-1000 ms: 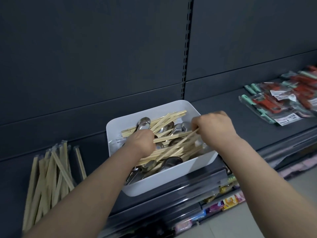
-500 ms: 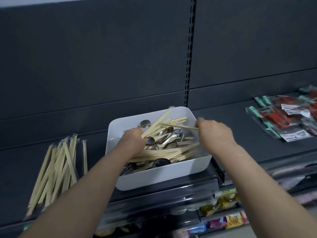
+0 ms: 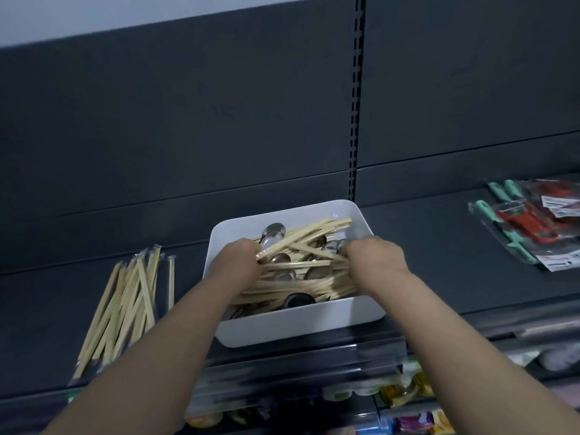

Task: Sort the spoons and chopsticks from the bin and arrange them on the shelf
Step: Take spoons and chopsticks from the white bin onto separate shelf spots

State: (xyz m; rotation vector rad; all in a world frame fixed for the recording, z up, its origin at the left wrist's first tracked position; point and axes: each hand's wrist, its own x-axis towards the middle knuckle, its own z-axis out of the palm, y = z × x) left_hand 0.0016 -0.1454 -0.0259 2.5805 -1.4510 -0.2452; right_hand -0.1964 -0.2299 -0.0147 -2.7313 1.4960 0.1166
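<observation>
Hands are deep in a white rectangular plastic bin (image 3: 298, 328), which sits at the front edge of a dark grey metal shelf (image 3: 423, 246). Inside the bin lies a tangle of pale wooden chopsticks (image 3: 301, 284) mixed with shiny metal spoons (image 3: 273, 231). One spoon bowl shows near the bin's far wall and another near its front wall, half buried under the sticks.

The left hand (image 3: 238, 262) is at the bin's left side, fingers curled round a bunch of the chopsticks. The stick ends poke out past the knuckles and fan toward the bin's far right corner. The right hand (image 3: 373, 255) is at the bin's right side, knuckles up, fingers bent down into the pile. It seems to be clamped on the other ends of the sticks, though its fingertips are hidden. Both forearms reach in over the bin's front wall.

Left of the bin and well apart from it, a loose heap of chopsticks in clear wrappers (image 3: 125, 309) lies on the same shelf, pointing roughly front to back. Well to the right of the bin lie clear packets of red and teal tools (image 3: 533, 227). A slotted upright strip (image 3: 356, 120) rises just behind the bin's far right corner. Below the bin, blurred colourful packets (image 3: 408, 390) sit on a lower level.
</observation>
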